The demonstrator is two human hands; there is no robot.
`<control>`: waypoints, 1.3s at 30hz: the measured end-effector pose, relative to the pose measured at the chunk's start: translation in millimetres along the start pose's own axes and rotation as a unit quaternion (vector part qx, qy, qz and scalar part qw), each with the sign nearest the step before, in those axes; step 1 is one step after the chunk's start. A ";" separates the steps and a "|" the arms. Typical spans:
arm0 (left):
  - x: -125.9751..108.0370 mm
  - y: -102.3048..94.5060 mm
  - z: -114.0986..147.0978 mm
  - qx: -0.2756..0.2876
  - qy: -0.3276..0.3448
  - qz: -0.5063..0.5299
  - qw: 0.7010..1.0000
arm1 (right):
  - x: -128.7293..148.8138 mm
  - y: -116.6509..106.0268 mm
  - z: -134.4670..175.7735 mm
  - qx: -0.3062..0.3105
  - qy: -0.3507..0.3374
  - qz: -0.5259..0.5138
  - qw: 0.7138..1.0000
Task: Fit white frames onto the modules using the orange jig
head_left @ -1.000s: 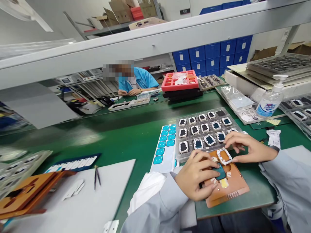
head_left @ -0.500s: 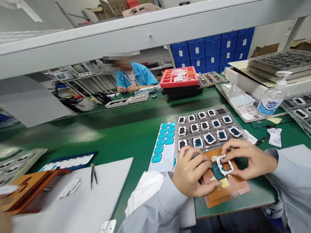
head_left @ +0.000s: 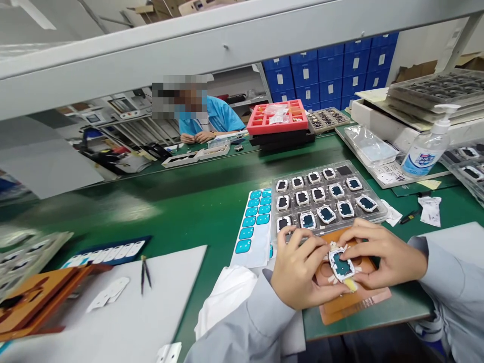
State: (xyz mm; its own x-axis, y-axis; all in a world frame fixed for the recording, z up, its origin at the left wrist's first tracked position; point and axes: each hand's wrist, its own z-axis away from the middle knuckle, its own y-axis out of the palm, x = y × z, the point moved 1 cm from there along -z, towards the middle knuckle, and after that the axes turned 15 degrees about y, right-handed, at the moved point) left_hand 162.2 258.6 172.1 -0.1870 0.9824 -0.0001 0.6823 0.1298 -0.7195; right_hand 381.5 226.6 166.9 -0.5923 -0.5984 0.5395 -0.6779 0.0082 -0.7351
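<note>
A white watch-like frame [head_left: 342, 264] lies over a dark teal panel, which shows through its opening. My left hand [head_left: 302, 267] grips the left side of this piece, thumb at its lower edge and fingers at its upper left. From the right, my right hand [head_left: 381, 252] pinches the same frame between thumb and fingers. Beneath both hands is an orange-brown fixture plate [head_left: 333, 315] with a yellow tab [head_left: 351, 285] near the frame's lower edge. Just behind stands a clear tray [head_left: 363, 222] holding rows of similar white frames with dark centres.
Left of the tray lies a white sheet of teal stickers [head_left: 247, 220]. A crumpled white cloth [head_left: 227, 295] is by my left forearm. Tweezers [head_left: 145, 275] rest on a grey mat. A pump bottle [head_left: 431, 143] stands at right. Across the bench sits a co-worker in a blue jacket [head_left: 223, 116].
My right hand has brought the white frame left and down onto the dark teal panel, so the two now overlap. My left hand has stayed about where it was.
</note>
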 end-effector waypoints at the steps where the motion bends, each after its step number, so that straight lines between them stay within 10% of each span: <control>1: -0.2 -0.2 0.1 0.000 0.000 0.001 1.000 | 0.2 -0.1 0.2 0.001 0.001 0.001 1.000; 18: 6.3 10.8 8.5 0.011 -0.125 0.181 0.975 | 0.2 5.6 -1.6 0.008 0.054 -0.042 0.998; 24: 2.6 10.8 7.6 0.063 -0.068 0.147 0.985 | -4.0 19.3 2.7 -0.040 0.098 -0.153 0.982; 39: -2.4 5.3 3.0 -0.114 0.041 -0.079 0.990 | -12.9 25.7 2.3 0.059 0.191 -0.432 0.879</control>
State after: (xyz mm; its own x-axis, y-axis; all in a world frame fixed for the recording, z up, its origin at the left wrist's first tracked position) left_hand 164.2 256.6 166.2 -0.2521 0.9540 0.1621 0.7925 0.2997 -0.5311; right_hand 372.7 232.7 140.1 0.0034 -0.0268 0.9996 -0.9105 -0.4135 -0.0080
